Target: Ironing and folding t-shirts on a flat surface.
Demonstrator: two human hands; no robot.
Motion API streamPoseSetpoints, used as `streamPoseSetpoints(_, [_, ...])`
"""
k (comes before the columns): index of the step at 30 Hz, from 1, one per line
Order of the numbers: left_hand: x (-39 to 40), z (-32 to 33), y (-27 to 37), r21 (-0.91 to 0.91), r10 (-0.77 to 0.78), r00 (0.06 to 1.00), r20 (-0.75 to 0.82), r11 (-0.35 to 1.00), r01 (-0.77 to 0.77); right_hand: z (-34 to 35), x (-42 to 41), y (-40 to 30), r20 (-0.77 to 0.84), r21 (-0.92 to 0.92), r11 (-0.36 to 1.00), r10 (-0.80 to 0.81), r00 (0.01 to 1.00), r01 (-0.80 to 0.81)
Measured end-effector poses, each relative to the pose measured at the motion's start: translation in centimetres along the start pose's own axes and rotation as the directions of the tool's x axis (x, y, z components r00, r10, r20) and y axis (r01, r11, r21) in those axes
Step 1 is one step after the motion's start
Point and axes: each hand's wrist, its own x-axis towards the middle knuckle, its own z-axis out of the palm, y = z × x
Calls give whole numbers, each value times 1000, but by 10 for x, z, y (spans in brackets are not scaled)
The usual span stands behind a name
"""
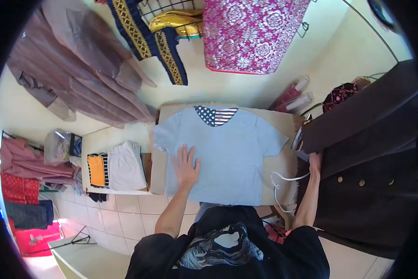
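A light blue-grey short-sleeved T-shirt (226, 157) lies spread out face up, its neck away from me. Inside the neck is a panel (216, 115) with stars and red and white stripes. My left hand (187, 167) rests flat on the shirt's left side, fingers apart. Off the shirt to the right, my right hand (314, 162) is closed on what looks like a clothes iron (302, 154), partly hidden by a dark hanging sleeve. A white cord (287, 178) loops over the board near that hand.
Under the shirt is a brown padded board (280, 167). Folded pale trousers (127, 167) and an orange garment (97, 171) lie on a white surface at left. A dark buttoned jacket (365, 195) hangs close on the right. Mauve sheer garments (87, 73) hang at upper left.
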Motion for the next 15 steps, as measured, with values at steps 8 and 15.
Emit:
streamPoseSetpoints(8, [-1,0,1,-15,16,1000,-13,1000,-17,-2,22,46,103,-21,994,-105,989,108])
streamPoseSetpoints(15, [-26,-3,-33,-202,-83,995,-59,977,70,44,-57,-75,116,-323,943,-49,992,84])
